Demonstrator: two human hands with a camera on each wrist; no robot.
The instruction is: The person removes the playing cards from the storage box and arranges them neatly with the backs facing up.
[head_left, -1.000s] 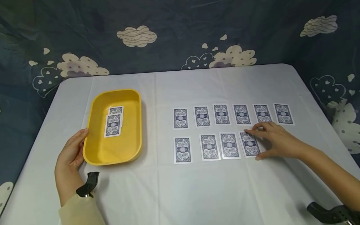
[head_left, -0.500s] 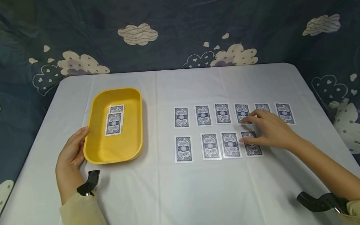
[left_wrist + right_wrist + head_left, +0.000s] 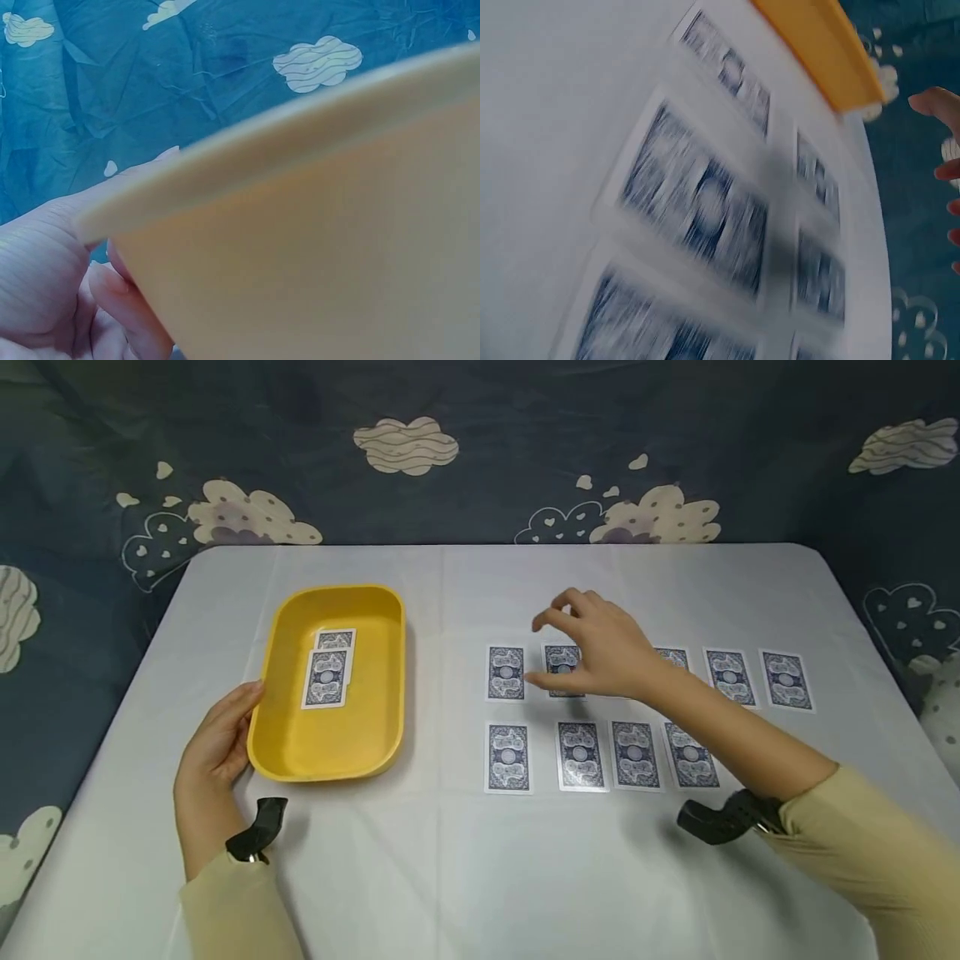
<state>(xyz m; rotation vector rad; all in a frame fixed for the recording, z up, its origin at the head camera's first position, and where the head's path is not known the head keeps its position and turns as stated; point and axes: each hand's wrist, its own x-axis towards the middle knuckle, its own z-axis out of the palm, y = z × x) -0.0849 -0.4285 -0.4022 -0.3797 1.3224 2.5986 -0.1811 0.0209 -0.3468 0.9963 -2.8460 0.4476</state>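
My left hand grips the left side of a yellow plastic tray. In the left wrist view the thumb lies along the tray's rim, with curled fingers against the wall below. Two overlapping playing cards lie face down inside the tray. My right hand hovers over the back row of cards, thumb and fingers apart, holding nothing. Its forearm hides part of that row. Blue-backed playing cards lie in two rows, and blurred cards fill much of the right wrist view.
A white cloth covers the table. The front row holds several cards, with a wider gap after its leftmost card. Behind the table hangs a dark curtain with cloud prints. Both wrists wear black mounts.
My right hand has moved left, from the rightmost front-row card to above the left part of the back row. My left hand keeps its grip on the tray. The head view has shifted slightly.
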